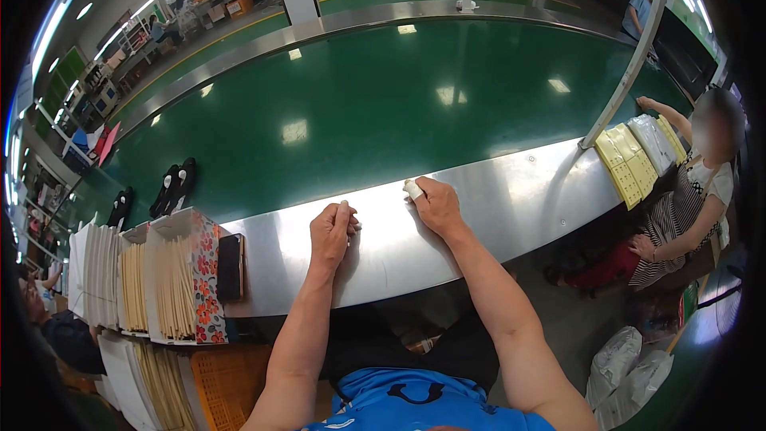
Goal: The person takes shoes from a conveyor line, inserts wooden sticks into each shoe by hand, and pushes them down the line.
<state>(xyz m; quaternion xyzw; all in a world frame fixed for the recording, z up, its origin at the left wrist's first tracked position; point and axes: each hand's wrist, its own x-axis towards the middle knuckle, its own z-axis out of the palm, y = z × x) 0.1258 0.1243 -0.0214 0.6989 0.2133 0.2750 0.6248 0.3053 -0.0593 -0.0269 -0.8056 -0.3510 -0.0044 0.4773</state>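
My left hand (331,233) is closed above the bare metal edge (383,267) of the long bench, its thumb laid over curled fingers. Small pale patches show at its fingertips. To its right, my right hand (437,204) is also closed, with a white wrap (412,189) around one digit. A gap separates the two hands. Whatever either one may hold is hidden inside the curled fingers. Beyond them lies the shiny green bench surface (335,128).
At left stand boxes of cream-coloured flat inserts (174,287), a dark phone-like case (231,268) and black shoes (174,187). An orange crate (227,383) sits below. Yellow sheets (626,161), a metal post (630,72) and a seated person (678,215) are at right.
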